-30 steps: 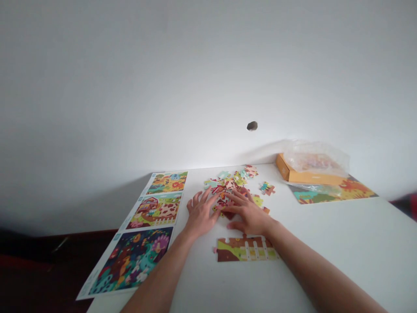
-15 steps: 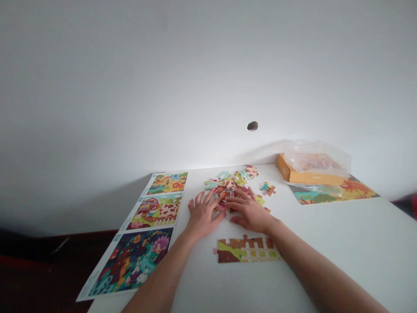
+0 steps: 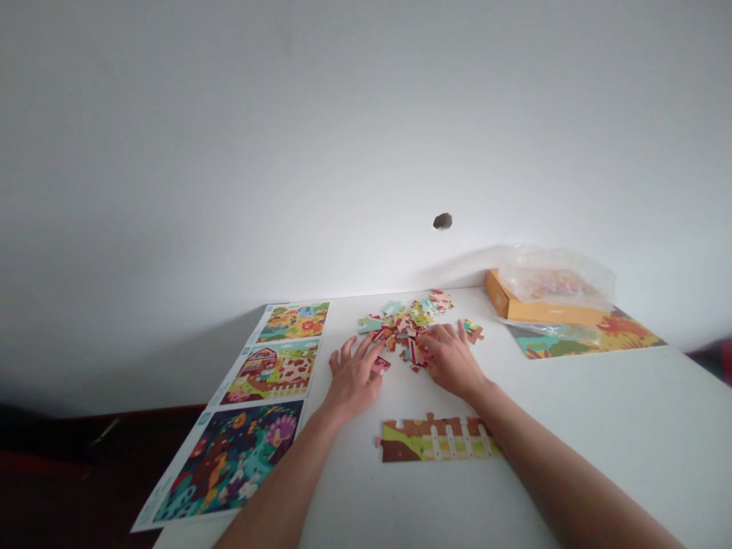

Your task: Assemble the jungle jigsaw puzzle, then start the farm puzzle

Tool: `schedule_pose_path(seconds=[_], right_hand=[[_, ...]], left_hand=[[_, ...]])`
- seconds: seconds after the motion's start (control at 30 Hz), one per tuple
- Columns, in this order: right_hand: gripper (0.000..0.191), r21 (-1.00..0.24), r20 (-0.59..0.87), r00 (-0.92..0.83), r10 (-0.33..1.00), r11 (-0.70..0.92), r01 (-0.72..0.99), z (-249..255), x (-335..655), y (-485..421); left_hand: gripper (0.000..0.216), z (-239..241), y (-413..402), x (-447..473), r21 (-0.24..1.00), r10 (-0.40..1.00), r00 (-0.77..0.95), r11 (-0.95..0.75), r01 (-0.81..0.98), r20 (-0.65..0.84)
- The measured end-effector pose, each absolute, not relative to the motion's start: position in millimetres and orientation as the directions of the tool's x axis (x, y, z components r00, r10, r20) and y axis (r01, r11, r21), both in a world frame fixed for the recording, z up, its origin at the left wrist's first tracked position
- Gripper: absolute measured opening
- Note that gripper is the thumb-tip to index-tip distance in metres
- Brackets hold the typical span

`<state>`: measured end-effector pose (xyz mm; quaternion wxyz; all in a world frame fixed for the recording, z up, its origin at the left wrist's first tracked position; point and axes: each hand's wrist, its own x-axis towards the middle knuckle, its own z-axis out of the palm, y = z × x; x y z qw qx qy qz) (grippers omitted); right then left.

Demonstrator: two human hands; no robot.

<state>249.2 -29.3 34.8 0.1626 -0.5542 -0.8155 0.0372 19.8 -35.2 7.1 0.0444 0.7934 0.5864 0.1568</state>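
The near fence strip (image 3: pixel 412 442) is joined, the farther heap of pieces (image 3: pixel 405 325) loose, the left hand (image 3: pixel 351 379) spread-fingered, the right hand (image 3: pixel 454 364) curled, its grip hidden.

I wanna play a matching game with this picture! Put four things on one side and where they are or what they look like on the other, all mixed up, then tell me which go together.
Things
1. clear plastic bag
2. joined puzzle strip
3. three printed pictures
4. loose puzzle pieces

Clues
A. in a row along the left side of the table
B. lying on the orange box
C. in a jumbled heap by the left hand and right hand
D. flat, showing a white fence

Right pairs: 1-B, 2-D, 3-A, 4-C
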Motion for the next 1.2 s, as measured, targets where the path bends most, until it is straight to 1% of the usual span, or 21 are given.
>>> schedule_pose_path(seconds=[0.07, 0.13, 0.23, 0.3, 0.43, 0.57, 0.63, 0.7, 0.9, 0.97, 1.07, 1.13, 1.2], right_hand=[[0.036, -0.257, 0.241, -0.284, 0.928, 0.343, 0.903, 32.4, 248.2, -28.5], [0.037, -0.274, 0.252, -0.3, 0.92, 0.365, 0.89, 30.1, 246.1, -28.8], [0.05, -0.268, 0.211, -0.374, 0.903, 0.422, 0.866, 27.4, 242.7, -30.0], [0.055, -0.251, 0.174, -0.392, 0.903, 0.425, 0.869, 25.7, 242.0, -30.2], [0.071, -0.219, 0.169, -0.347, 0.923, 0.378, 0.899, 20.8, 245.2, -27.1], [0.082, -0.229, 0.16, -0.342, 0.926, 0.372, 0.899, 17.7, 247.4, -22.9], [0.08, -0.248, 0.136, -0.379, 0.915, 0.402, 0.881, 19.9, 246.8, -22.3], [0.073, -0.272, 0.128, -0.407, 0.905, 0.426, 0.863, 24.9, 245.8, -23.5], [0.05, -0.336, 0.203, -0.462, 0.863, 0.505, 0.795, 36.6, 244.6, -29.0], [0.048, -0.329, 0.243, -0.426, 0.872, 0.487, 0.809, 34.1, 243.9, -27.4], [0.051, -0.31, 0.267, -0.328, 0.906, 0.404, 0.861, 27.9, 242.9, -22.9], [0.048, -0.309, 0.247, -0.329, 0.911, 0.396, 0.865, 25.5, 242.9, -20.7], [0.04, -0.325, 0.235, -0.383, 0.893, 0.444, 0.835, 25.9, 243.5, -20.0]], left_hand=[[0.049, 5.6, -35.1, 20.1, 0.256, 0.939, 0.266, -0.318, 0.913, 0.217], [0.051, 3.7, -34.8, 20.2, 0.254, 0.933, 0.27, -0.328, 0.91, 0.236], [0.051, 0.8, -33.8, 19.7, 0.249, 0.929, 0.275, -0.335, 0.909, 0.248], [0.05, -0.7, -33.0, 19.0, 0.252, 0.927, 0.275, -0.338, 0.907, 0.255], [0.051, -1.2, -32.0, 17.6, 0.275, 0.921, 0.29, -0.359, 0.892, 0.261], [0.052, 0.6, -32.7, 17.1, 0.296, 0.912, 0.311, -0.385, 0.874, 0.266], [0.053, 1.6, -33.0, 16.6, 0.302, 0.905, 0.321, -0.401, 0.865, 0.28], [0.053, 2.2, -33.1, 16.1, 0.302, 0.899, 0.33, -0.412, 0.86, 0.287], [0.05, 0.3, -32.9, 17.0, 0.261, 0.916, 0.299, -0.368, 0.892, 0.269], [0.049, 0.2, -33.3, 17.6, 0.254, 0.915, 0.319, -0.379, 0.89, 0.248], [0.048, 1.9, -34.1, 17.3, 0.268, 0.91, 0.343, -0.399, 0.877, 0.23], [0.048, 3.2, -34.3, 16.5, 0.282, 0.905, 0.354, -0.412, 0.866, 0.234], [0.047, 4.0, -34.1, 15.6, 0.297, 0.897, 0.368, -0.431, 0.852, 0.244]])
